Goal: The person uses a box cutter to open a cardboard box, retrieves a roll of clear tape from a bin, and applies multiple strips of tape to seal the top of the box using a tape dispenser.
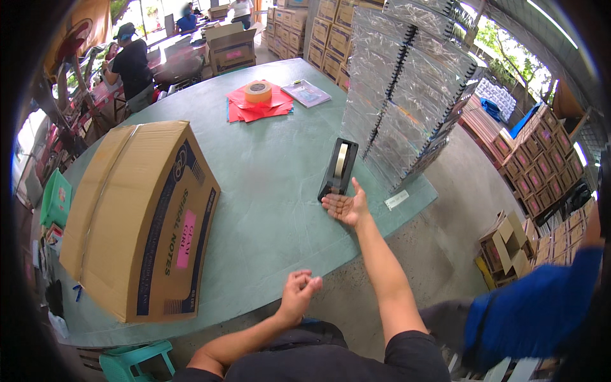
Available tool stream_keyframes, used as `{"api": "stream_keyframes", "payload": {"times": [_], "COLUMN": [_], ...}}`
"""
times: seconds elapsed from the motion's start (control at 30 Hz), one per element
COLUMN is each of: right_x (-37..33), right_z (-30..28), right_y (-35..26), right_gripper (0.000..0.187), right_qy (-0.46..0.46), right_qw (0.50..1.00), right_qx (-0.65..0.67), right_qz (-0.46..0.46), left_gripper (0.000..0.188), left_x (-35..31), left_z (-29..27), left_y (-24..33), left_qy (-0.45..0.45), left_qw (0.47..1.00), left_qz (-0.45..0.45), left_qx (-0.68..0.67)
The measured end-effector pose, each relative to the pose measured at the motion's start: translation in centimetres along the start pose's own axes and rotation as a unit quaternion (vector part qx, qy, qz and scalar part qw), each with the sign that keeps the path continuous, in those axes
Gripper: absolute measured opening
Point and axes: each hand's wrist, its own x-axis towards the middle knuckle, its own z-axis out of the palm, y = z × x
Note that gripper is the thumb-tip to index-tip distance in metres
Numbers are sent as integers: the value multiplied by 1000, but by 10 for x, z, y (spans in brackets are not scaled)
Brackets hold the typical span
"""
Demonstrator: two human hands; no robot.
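Observation:
A black tape dispenser [338, 167] with a roll of clear tape stands on the green table [273, 165]. My right hand [347, 208] is at its near end, palm up, fingers stretched out and thumb raised. The fingertips lie close to the dispenser's front; whether they touch it or the tape I cannot tell. My left hand [300, 297] hovers at the table's near edge, fingers curled toward the thumb; anything small between them does not show. Left of it sits a large closed cardboard box [127, 216] with a pink label.
Tall stacks of wrapped spiral notebooks [394, 95] rise at the right. Farther back lie red sheets [254, 108] under a tape roll [258, 91], beside a clear packet [307, 93]. A person in blue [531, 312] is close at right. A green stool [137, 360] stands lower left.

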Motion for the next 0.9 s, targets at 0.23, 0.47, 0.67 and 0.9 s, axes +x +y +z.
{"api": "stream_keyframes", "payload": {"times": [0.23, 0.47, 0.67, 0.9], "right_x": [3, 10, 9, 34], "right_z": [20, 31, 28, -5], "right_y": [5, 7, -2, 9], "right_gripper": [95, 90, 79, 29], "right_qy": [90, 138, 129, 122], "right_qw": [995, 989, 992, 982], "right_qx": [-33, -48, -19, -136], "right_qz": [-26, -24, -2, -57], "left_gripper": [23, 20, 21, 22], "left_x": [-106, -186, -228, -226], "left_z": [-42, -77, -87, -100], "left_y": [-33, -72, -88, -127], "left_qy": [16, -27, -108, -169], "left_qw": [995, 996, 988, 975], "left_qz": [-57, -71, -107, -112], "left_qx": [-82, -48, -18, -88]}}
